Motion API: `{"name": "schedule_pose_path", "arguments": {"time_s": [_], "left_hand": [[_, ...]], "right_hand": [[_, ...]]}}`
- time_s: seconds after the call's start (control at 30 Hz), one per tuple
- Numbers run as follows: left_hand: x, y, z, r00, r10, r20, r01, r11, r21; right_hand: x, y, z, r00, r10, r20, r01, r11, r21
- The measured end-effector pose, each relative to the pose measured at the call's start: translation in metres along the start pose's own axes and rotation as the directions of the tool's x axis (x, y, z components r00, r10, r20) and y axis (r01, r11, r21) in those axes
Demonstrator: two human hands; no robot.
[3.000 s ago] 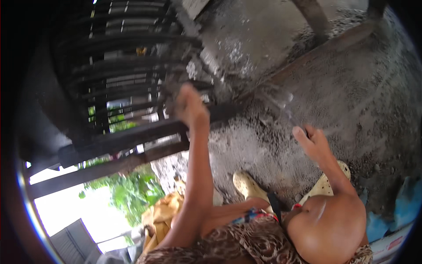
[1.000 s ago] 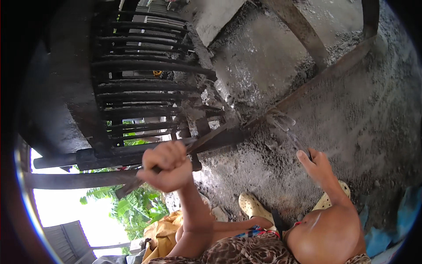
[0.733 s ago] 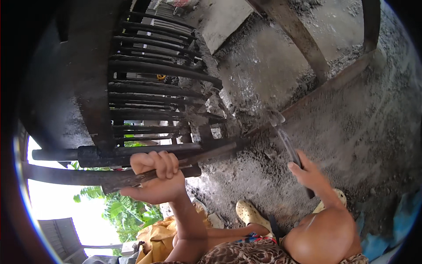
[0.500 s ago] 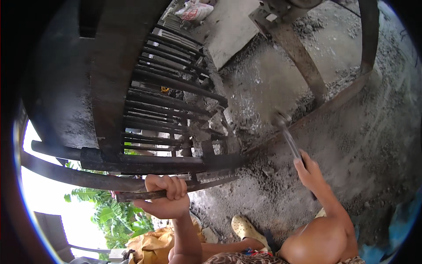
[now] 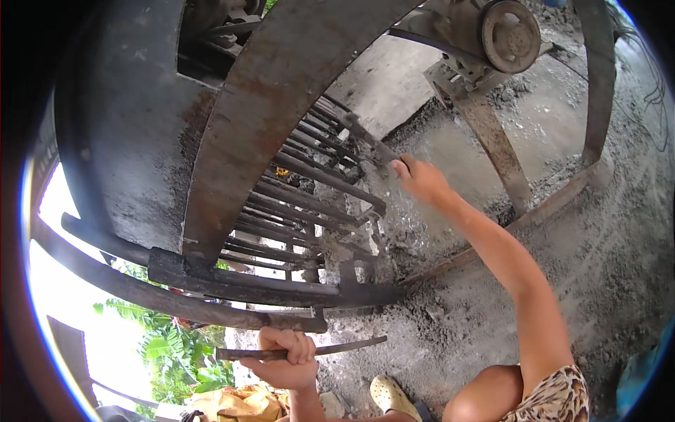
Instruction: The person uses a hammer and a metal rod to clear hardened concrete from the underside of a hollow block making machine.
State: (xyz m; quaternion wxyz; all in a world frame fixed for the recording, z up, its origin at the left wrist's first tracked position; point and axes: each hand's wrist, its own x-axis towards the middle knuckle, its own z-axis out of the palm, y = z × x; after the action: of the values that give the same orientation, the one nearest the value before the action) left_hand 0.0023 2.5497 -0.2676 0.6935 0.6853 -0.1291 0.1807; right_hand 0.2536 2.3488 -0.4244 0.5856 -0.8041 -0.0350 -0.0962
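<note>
My left hand (image 5: 290, 359), low in the picture, is closed around a dark metal chisel (image 5: 355, 345) that tapers to a thin end on the right. It lies just below a curved dark pipe on the machine frame. With my right arm stretched far forward, my right hand (image 5: 424, 181) grips a hammer (image 5: 374, 142) by its handle. The hammer's head end is up against the far bars of a blackened metal grate (image 5: 309, 172), whose bars are caked with grey grit. Exactly what the head touches is too small to tell.
A rusty metal machine frame (image 5: 242, 133) rises at left above the grate. A pulley wheel (image 5: 510, 36) sits at the far right, over slanted legs (image 5: 492, 141). Grey grit covers the ground. My yellow clog (image 5: 392, 395) and a tan sack (image 5: 239, 406) are near the bottom.
My right hand has swung the hammer forward and left, from above the ground to the grate's far bars. My left hand with the chisel now appears lower, and the view has shifted.
</note>
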Motion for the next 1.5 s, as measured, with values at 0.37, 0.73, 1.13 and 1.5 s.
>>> {"name": "schedule_pose_path", "arguments": {"time_s": [0.37,0.73,1.13,1.5], "left_hand": [[-0.008,-0.012,0.010,0.997,-0.076,0.015,0.076,0.997,-0.007],[-0.014,-0.009,0.010,1.000,0.023,0.005,-0.023,0.999,-0.031],[-0.009,-0.023,-0.001,0.998,-0.045,-0.053,0.048,0.998,0.046],[-0.018,-0.030,0.001,0.997,-0.066,0.039,0.064,0.997,0.040]], "right_hand": [[0.017,-0.009,-0.005,0.995,-0.020,0.097,0.028,0.996,-0.084],[0.001,0.021,-0.002,0.984,-0.055,-0.169,0.039,0.995,-0.095],[-0.066,0.008,0.016,0.996,0.007,-0.091,0.017,0.966,0.258],[-0.095,0.016,0.004,0.939,-0.168,-0.301,0.265,0.910,0.319]]}}
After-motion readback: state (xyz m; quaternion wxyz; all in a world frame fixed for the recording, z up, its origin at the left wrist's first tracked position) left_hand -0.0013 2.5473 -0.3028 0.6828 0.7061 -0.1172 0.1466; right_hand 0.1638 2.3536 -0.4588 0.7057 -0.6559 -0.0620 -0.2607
